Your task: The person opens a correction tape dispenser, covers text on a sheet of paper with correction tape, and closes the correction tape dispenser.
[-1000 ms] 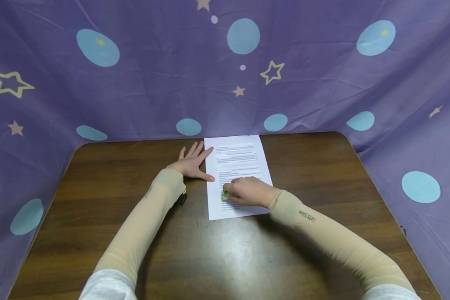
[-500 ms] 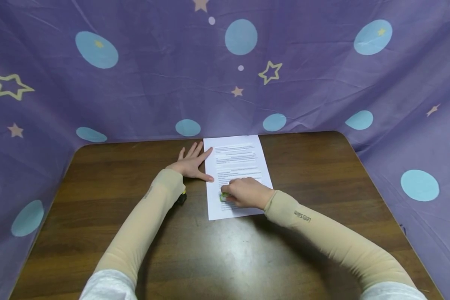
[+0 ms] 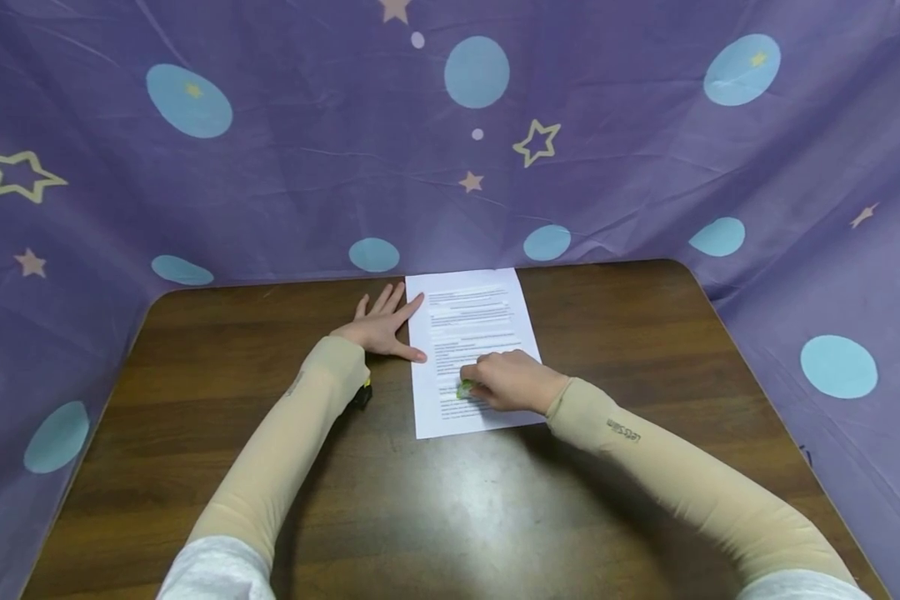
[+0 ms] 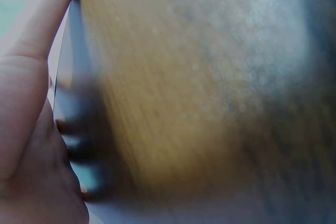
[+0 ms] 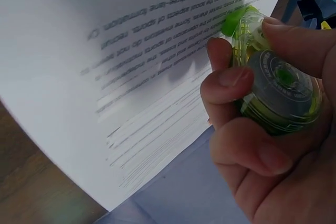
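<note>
A sheet of printed paper [image 3: 428, 417] lies on the table, with white bands covering parts of its text. In my right hand [image 3: 516, 382] is a green, see-through correction tape dispenser [image 5: 281, 85], gripped between the thumb and curled fingers. Its green tip [image 5: 239, 20] is at the printed lines in the lower half of the sheet; whether it touches is hard to tell. My left hand [image 3: 381, 329] lies spread at the sheet's left edge, thumb and index finger reaching onto the paper. Up close, the left wrist view shows the thumb [image 4: 26, 66] and a blurred tabletop.
The brown wooden table [image 3: 232, 358] has rounded far corners. A purple curtain [image 3: 292, 167] with stars and dots hangs behind it and along both sides. A black and yellow piece [image 3: 363, 393] shows at the left wrist. Both forearms wear beige sleeves [image 3: 667, 458].
My right hand slid slightly left, then moved right across the sheet with the correction tape dispenser. The left hand stays at the paper's edge.
</note>
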{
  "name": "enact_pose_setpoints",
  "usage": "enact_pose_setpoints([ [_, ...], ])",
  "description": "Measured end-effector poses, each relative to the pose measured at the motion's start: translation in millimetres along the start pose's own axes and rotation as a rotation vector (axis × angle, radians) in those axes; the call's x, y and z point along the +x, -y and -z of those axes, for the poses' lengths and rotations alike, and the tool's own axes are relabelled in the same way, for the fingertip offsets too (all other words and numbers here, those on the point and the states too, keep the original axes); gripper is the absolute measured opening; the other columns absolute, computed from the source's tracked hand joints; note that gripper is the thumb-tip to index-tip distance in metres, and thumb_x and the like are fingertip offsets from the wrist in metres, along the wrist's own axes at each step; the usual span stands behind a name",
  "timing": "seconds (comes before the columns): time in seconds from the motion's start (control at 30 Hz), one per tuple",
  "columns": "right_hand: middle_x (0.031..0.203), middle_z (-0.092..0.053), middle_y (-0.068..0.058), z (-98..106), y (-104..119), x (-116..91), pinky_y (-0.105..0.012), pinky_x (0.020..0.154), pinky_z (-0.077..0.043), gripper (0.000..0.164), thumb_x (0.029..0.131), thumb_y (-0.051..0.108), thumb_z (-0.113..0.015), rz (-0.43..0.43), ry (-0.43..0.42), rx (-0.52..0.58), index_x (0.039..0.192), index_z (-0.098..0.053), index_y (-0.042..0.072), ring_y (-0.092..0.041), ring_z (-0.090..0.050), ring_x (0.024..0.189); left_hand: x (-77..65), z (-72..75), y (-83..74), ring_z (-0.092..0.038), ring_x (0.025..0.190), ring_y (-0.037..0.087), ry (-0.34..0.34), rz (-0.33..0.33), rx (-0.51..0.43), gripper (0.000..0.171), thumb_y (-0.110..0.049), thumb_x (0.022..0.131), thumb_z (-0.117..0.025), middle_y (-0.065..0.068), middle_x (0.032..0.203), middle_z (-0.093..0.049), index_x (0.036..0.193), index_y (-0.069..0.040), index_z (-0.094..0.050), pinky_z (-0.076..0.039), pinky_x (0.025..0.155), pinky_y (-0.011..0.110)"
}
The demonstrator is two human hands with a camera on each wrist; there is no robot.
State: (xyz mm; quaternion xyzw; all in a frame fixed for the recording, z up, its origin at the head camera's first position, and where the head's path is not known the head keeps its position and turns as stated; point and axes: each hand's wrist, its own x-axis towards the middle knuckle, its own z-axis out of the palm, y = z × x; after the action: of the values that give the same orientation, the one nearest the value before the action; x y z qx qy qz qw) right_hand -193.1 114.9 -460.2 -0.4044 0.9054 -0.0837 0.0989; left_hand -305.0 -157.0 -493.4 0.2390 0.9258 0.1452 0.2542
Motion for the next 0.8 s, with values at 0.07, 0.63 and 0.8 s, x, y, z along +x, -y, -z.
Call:
enact_pose_setpoints([
  [0.07, 0.073, -0.055, 0.005, 1, -2, -2, -0.036, 0.055, -0.046, 0.016, 0.097, 0.016, -0.075, -0.004, -0.001, 0.003, 0.087, -0.062, 0.018, -0.011, -0.050, 0.065, 0.4, 0.4, 0.7, 0.024, 0.157, 0.035, 0.003, -0.002, -0.004, 0.129, -0.080, 0.078, -0.072, 0.015, 0.171, 0.024, 0.169, -0.027, 0.002, 0.018, 0.120, 0.064],
  [0.63, 0.073, -0.058, 0.003, 3, -17, -18, -0.039, 0.055, -0.049, 0.014, 0.095, 0.015, -0.076, -0.035, -0.020, -0.007, 0.088, -0.064, 0.018, -0.013, -0.053, 0.065, 2.1, -0.7, 2.4, 0.026, 0.157, 0.032, 0.006, 0.011, 0.003, 0.128, -0.080, 0.079, -0.071, 0.012, 0.171, 0.025, 0.168, -0.031, 0.006, 0.019, 0.120, 0.061],
  [0.8, 0.072, -0.056, 0.005, 2, -23, -24, -0.037, 0.053, -0.047, 0.014, 0.095, 0.015, -0.076, -0.060, -0.007, -0.013, 0.088, -0.064, 0.019, -0.012, -0.051, 0.065, 6.5, -3.4, 5.4, 0.027, 0.157, 0.031, 0.006, 0.012, 0.002, 0.130, -0.082, 0.077, -0.071, 0.012, 0.171, 0.026, 0.169, -0.031, 0.005, 0.020, 0.120, 0.062],
])
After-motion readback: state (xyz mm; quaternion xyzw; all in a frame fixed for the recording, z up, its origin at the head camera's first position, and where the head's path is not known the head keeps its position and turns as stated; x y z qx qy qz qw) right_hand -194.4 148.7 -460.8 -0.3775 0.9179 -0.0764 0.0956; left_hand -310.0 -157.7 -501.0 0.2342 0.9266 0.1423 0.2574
